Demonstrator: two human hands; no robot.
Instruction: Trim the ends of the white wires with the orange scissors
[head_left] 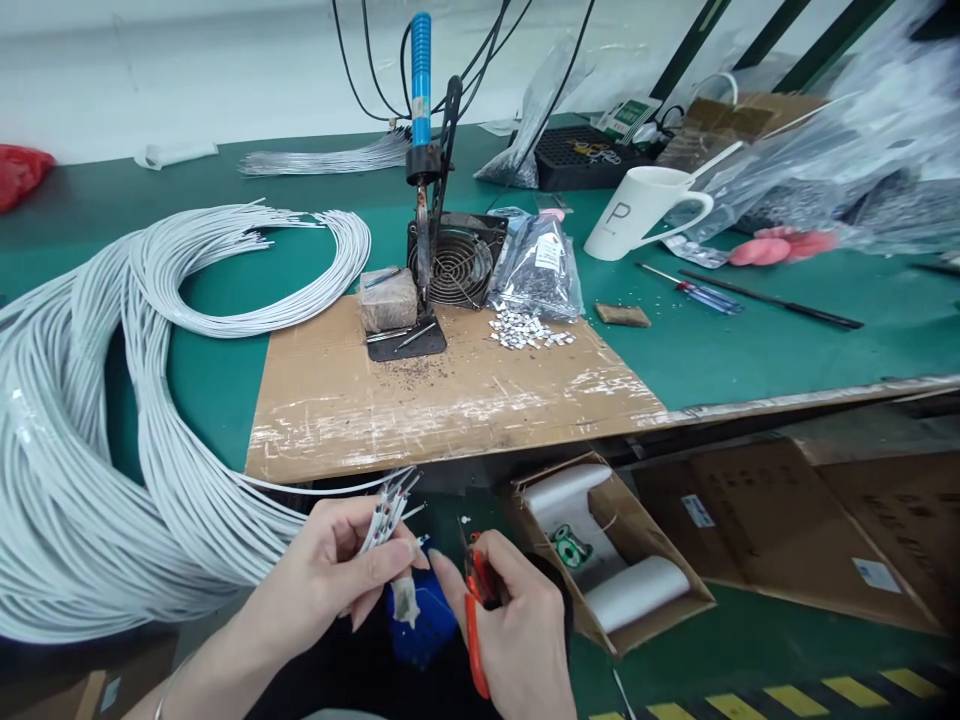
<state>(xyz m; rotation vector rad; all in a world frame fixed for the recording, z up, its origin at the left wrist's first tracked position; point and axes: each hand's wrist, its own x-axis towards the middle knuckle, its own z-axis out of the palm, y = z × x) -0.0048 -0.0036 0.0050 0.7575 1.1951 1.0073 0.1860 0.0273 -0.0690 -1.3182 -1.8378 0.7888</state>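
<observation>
My left hand (330, 575) is closed around a small bunch of white cable ends (386, 512) with stripped coloured cores, held just below the table's front edge. My right hand (517, 630) grips an orange-handled cutter (474, 620), its tip close to the cable ends. A big coil of white cables (97, 420) spreads over the left of the green table (750, 340) and trails down to my left hand. A blue object (420, 620) sits under both hands.
A worn cardboard sheet (450, 390) carries a soldering iron stand (424, 200), a small fan (457, 262), a block and loose metal terminals (529, 330). A white mug (641, 210), bagged parts and a screwdriver lie right. An open carton (611, 560) stands on the floor.
</observation>
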